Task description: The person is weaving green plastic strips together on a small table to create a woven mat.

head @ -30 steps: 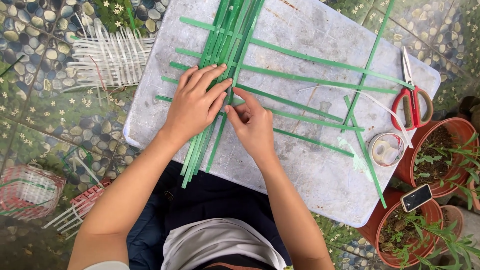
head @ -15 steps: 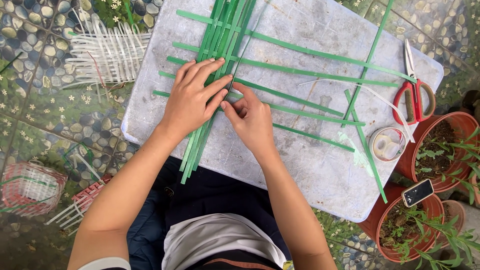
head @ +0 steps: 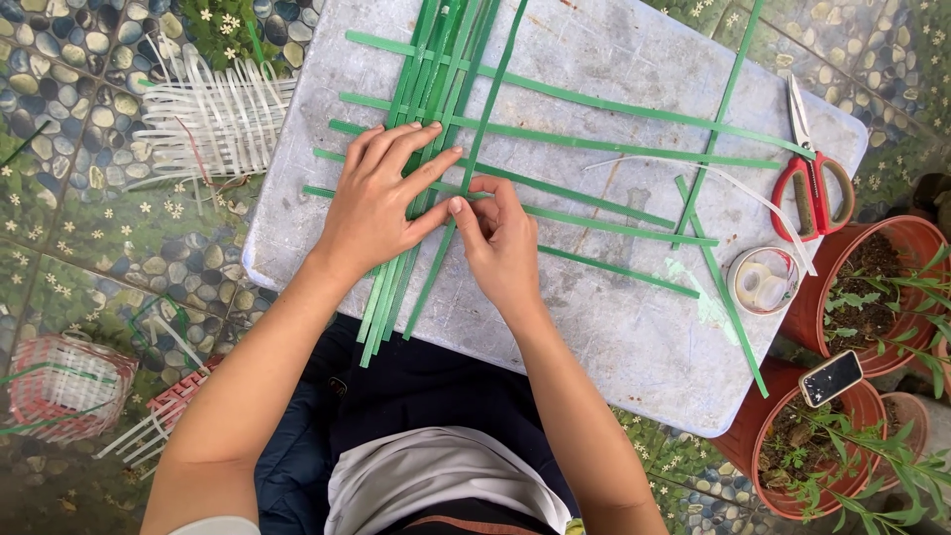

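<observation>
Strips-wise: left hand [head: 381, 203] flat and open, pressing the bundle of green strips [head: 436, 119] onto the grey table [head: 614, 327], same spot as a moment ago. Right hand [head: 500, 243] now pinching one loose upright strip [head: 466, 168] (nudged closer to the bundle than before, so probably snugging the weave). Can't tell over-or-under beneath the palms. Red scissors [head: 812, 178] and tape roll [head: 763, 280] off right, untouched.

Both forearms are bare from elbow to wrist; no rings, watch or gloves are seen on the left hand [head: 381, 203] or right hand [head: 503, 243]. A white top is worn, with dark navy fabric across the lap.
</observation>
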